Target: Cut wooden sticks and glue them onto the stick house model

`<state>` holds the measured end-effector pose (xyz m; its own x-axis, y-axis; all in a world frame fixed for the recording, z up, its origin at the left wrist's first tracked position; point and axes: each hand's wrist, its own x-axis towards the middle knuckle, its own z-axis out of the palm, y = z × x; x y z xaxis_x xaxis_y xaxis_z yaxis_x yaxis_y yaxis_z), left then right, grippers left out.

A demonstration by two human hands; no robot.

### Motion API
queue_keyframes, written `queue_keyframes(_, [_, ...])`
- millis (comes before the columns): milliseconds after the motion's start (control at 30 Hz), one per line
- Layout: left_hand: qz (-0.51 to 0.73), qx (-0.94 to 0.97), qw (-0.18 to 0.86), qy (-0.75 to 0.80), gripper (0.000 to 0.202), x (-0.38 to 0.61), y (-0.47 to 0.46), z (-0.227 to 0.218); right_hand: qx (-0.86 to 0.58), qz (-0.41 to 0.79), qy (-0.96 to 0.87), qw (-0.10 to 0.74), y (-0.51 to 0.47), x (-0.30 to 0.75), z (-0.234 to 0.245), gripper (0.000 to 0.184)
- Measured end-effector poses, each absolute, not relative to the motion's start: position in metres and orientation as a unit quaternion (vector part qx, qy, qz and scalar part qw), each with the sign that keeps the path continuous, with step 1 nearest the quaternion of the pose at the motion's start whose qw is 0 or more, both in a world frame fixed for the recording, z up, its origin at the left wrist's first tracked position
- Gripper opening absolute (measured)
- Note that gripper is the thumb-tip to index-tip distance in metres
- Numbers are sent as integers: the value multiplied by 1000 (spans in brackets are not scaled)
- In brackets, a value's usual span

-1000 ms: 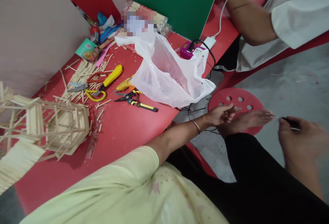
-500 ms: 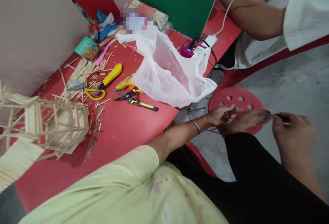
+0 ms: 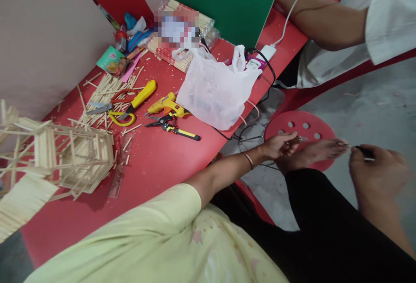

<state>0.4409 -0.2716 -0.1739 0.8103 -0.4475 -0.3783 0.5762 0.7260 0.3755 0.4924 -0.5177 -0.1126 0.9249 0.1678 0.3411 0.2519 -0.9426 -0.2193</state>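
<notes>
Red tabletop [image 3: 162, 166]: white bag [image 3: 214, 90] partly hides purple adapter [image 3: 260, 60].

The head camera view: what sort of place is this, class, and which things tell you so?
Probably a craft corner, though whether in a home or a workshop I cannot tell: the red table bears loose wooden sticks, a stick-built model and a yellow glue gun.

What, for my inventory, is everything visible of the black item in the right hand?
The black item is slim; a pale patch shows along its lower edge. The right hand grips and partly hides it past the red stool. A thin, blurred end points toward the toes; whether it touches them, and its material, are unclear.
</notes>
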Motion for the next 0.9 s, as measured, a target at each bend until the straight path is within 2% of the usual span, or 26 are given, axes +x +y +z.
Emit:
queue_keyframes(367, [-272,235,924,130,35,439,-270,-173,-971,-187,-89,121,-524,501,-126,53])
queue_keyframes(600, [-280,250,915,150,35,440,-271,-174,-971,-154,-121,135,-525,500,-135,49])
queue_keyframes(767, [-280,263,912,145,36,438,-271,-172,-967,-201,-100,122,-533,514,-148,55])
queue_keyframes(900, [-277,269,908,159,37,438,-269,-167,-970,-178,-114,119,-536,518,-153,55])
